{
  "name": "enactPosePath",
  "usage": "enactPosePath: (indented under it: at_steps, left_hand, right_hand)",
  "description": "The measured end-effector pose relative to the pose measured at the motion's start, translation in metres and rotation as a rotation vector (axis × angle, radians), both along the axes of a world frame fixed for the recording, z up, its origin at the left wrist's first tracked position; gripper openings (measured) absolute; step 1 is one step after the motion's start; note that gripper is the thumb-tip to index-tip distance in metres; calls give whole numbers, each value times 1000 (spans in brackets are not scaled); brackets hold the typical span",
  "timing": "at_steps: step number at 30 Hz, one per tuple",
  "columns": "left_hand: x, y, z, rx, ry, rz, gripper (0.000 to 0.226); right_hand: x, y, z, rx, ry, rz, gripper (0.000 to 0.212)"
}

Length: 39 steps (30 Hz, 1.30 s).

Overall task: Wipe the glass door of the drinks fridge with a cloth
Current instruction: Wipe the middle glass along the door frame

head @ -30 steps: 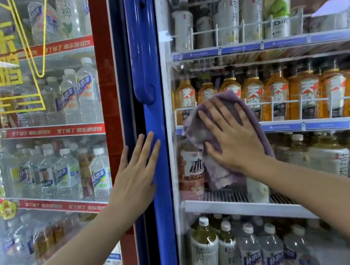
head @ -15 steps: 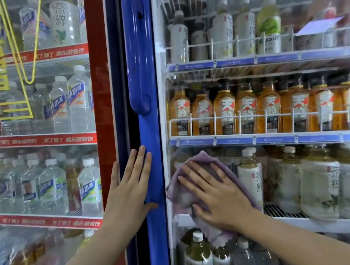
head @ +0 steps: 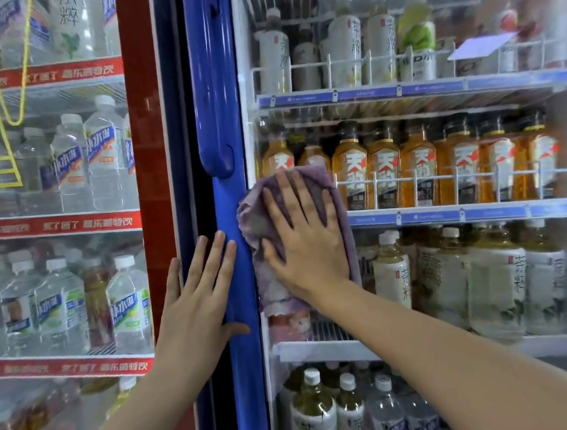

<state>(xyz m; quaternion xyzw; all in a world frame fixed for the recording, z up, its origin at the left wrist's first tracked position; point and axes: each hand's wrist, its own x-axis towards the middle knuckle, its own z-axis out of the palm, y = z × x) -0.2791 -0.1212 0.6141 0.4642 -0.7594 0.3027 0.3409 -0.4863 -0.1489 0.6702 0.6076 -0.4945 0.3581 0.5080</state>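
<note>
The drinks fridge's glass door (head: 452,156) fills the right of the head view, framed on its left by a blue upright. My right hand (head: 305,241) lies flat with spread fingers on a purple cloth (head: 256,219), pressing it against the glass near the door's left edge, level with the shelf of amber bottles. The cloth's lower end hangs below my palm. My left hand (head: 198,300) rests flat and open on the blue door frame (head: 254,388), fingers pointing up, holding nothing.
A long blue door handle (head: 213,76) runs up the frame above the cloth. To the left stands a second fridge with a red frame (head: 149,162) and water bottles behind glass. Shelves of tea and amber drink bottles (head: 419,162) sit behind the wiped door.
My right hand slid the cloth down the glass, then back up and to the left, close to the blue frame. My left hand stays flat on the frame.
</note>
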Motion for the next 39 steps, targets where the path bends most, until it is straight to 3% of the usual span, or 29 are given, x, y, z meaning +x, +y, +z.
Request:
enactPosePath:
  at_steps: [7, 18, 20, 23, 25, 28, 30, 35, 39]
  left_hand:
    - [2, -3, 1, 48, -29, -44, 139]
    - [-4, 8, 0, -9, -35, 9, 134]
    - [-15, 18, -9, -91, -56, -36, 115]
    - [-32, 26, -25, -262, -62, -181, 66]
    - [-46, 30, -25, -271, -57, -207, 58]
    - [-72, 29, -20, -158, -90, -164, 59]
    - [-87, 24, -20, -55, -10, -124, 63]
    - [-102, -10, -25, 1, 109, -104, 72]
    - [-115, -23, -24, -37, 130, -83, 82]
  right_hand:
    - [5, -3, -26, -29, -50, -30, 82]
    - [11, 8, -80, 114, -55, 91, 85]
    - [7, 18, -77, 158, -60, 143, 78]
    - [-11, 32, -68, 199, -78, 338, 67]
    - [-28, 42, -59, 269, -25, 416, 66]
    - [-53, 62, -46, 375, 158, 370, 67]
    - [-69, 82, -42, 360, 222, 329, 60]
    - [-121, 131, -61, 305, 67, 219, 53]
    - [-169, 157, -78, 269, 55, 43, 60]
